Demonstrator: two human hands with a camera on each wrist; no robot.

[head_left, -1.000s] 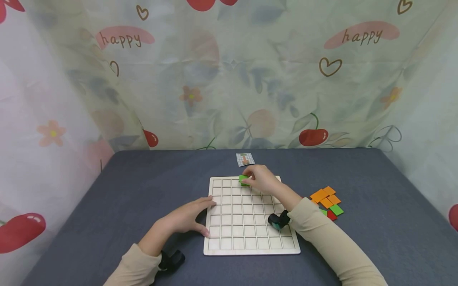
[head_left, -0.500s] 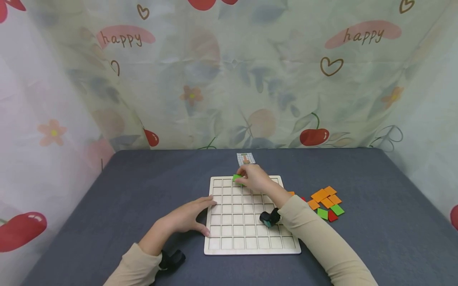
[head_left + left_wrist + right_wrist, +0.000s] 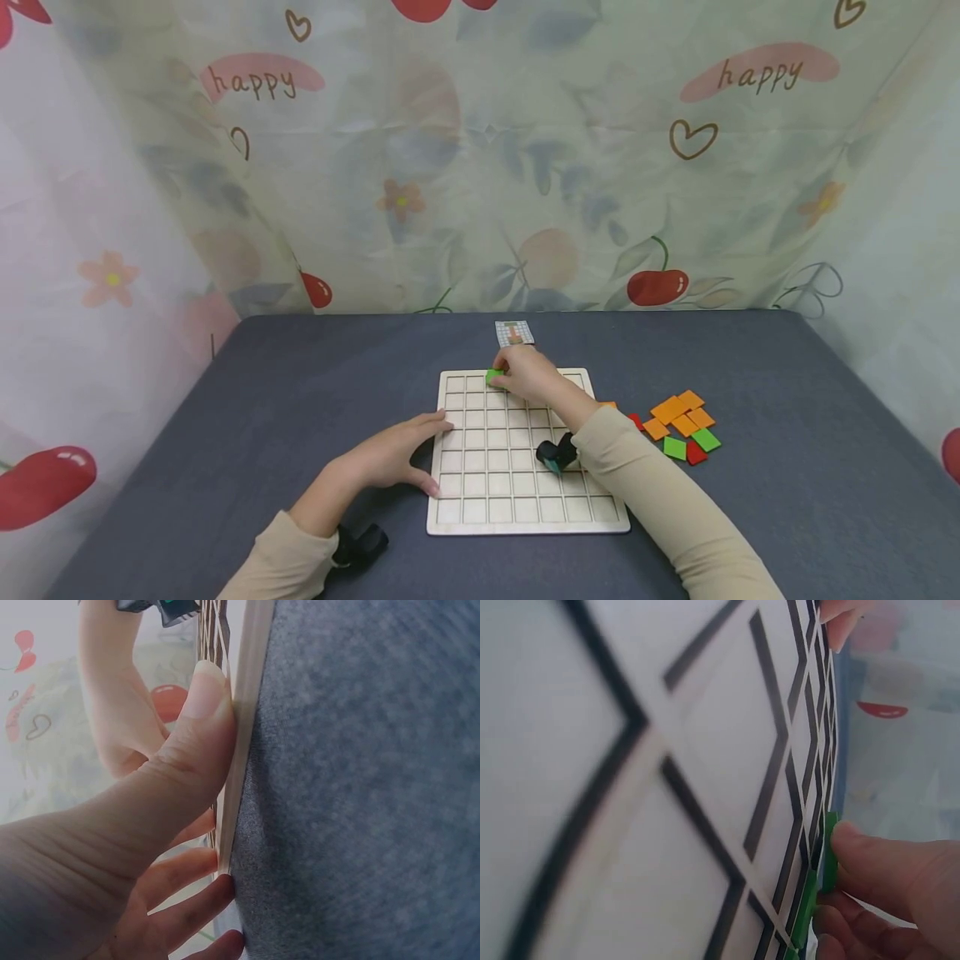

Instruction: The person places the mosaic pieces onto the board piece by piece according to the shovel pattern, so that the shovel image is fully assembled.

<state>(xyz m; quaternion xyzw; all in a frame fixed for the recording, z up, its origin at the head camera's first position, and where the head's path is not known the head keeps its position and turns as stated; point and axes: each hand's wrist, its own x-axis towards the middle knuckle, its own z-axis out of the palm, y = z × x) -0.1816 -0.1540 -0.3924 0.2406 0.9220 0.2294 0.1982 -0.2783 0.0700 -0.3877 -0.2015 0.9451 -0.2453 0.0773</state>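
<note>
While loose tiles lie on the desk well to the right of the right hand's fingers, a card lies just beyond them and another green piece sits beside them. They pinch the green tile at the far edge of the board; the left hand's relaxed fingers touch its left edge. Edge-on, the tile runs roughly along the board; its long axis is unclear.

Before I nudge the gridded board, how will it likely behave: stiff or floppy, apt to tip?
The gridded board is probably stiff: its edge looks straight and solid in the left wrist view. It seems unlikely to tip, lying broad and flat on the dark tabletop. A push may meet some drag, since that tabletop looks cloth-textured.
</note>
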